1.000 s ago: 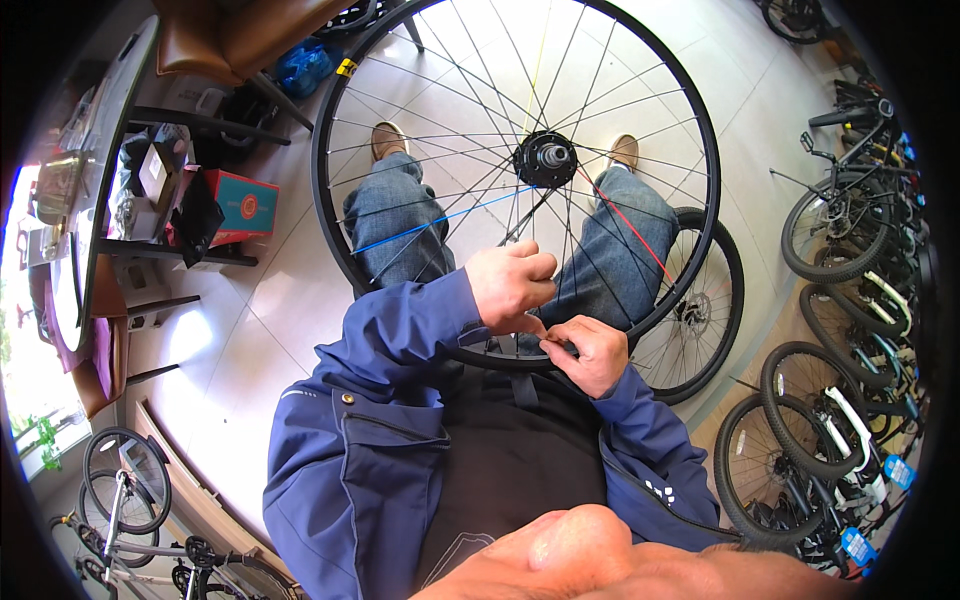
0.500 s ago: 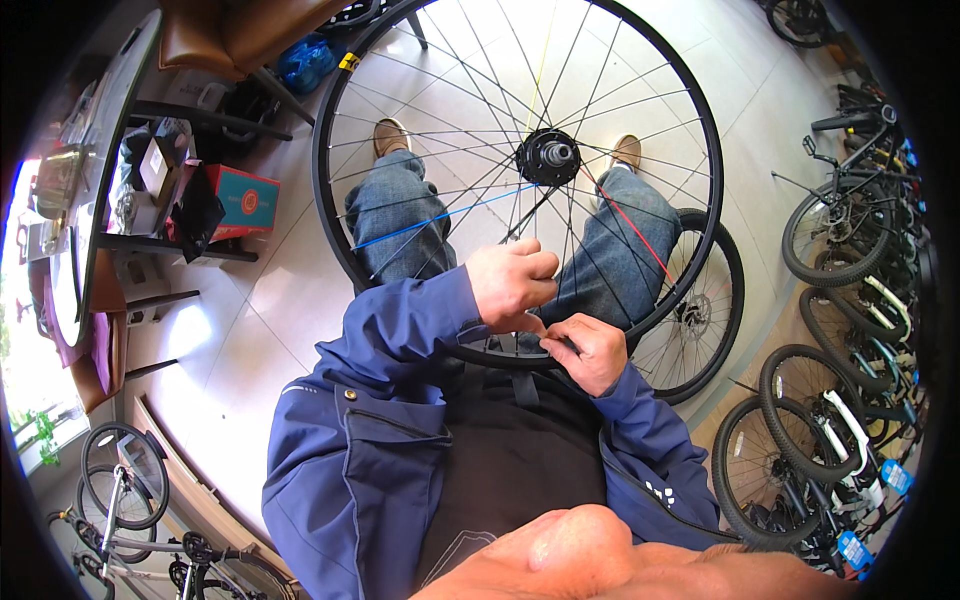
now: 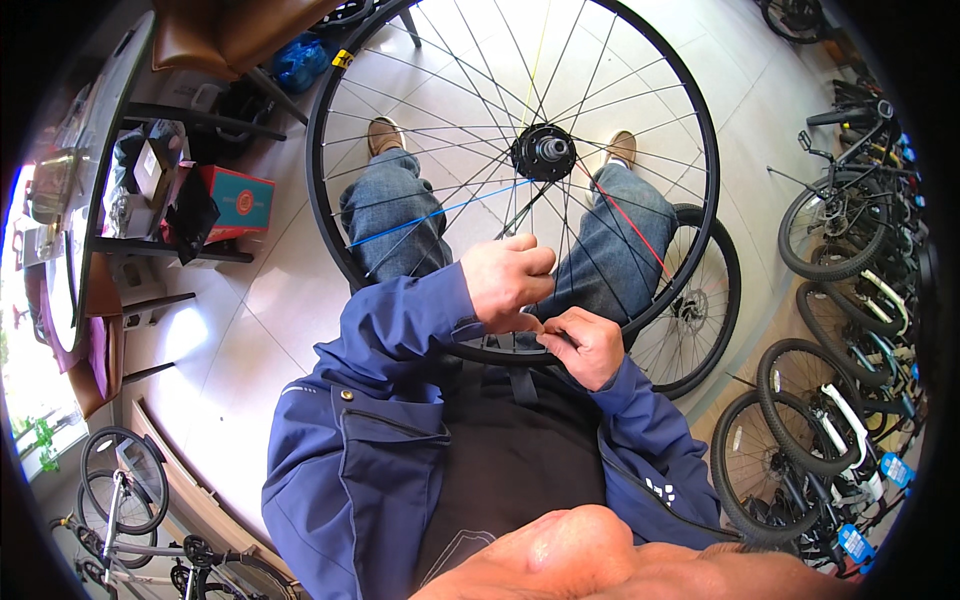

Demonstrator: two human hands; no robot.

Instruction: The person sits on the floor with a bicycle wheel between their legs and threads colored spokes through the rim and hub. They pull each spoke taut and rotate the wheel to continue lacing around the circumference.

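Note:
A bare bicycle wheel rim (image 3: 316, 150) lies before me over my legs, with no tyre on it. Thin black spokes run to its black hub (image 3: 544, 152); one spoke is blue (image 3: 440, 212), one red (image 3: 628, 218), and a pale yellow one points away. My left hand (image 3: 508, 283) is curled closed over the near spokes, where dark spokes lead into its fingers. Beside the near rim, my right hand (image 3: 585, 347) pinches thumb and forefinger together, close to my left thumb. Whatever small piece sits between those fingertips is hidden.
Behind the rim on the right stands another wheel with a tyre (image 3: 722, 330). Several bicycles (image 3: 765, 465) line the right side. At the left are a table (image 3: 110, 150), a red and teal box (image 3: 240, 203) and a brown chair (image 3: 215, 40). A pale bicycle (image 3: 125, 490) is at lower left.
The wheel and the whole scene sit slightly further left in the picture. Both hands keep nearly the same pose beside the near rim.

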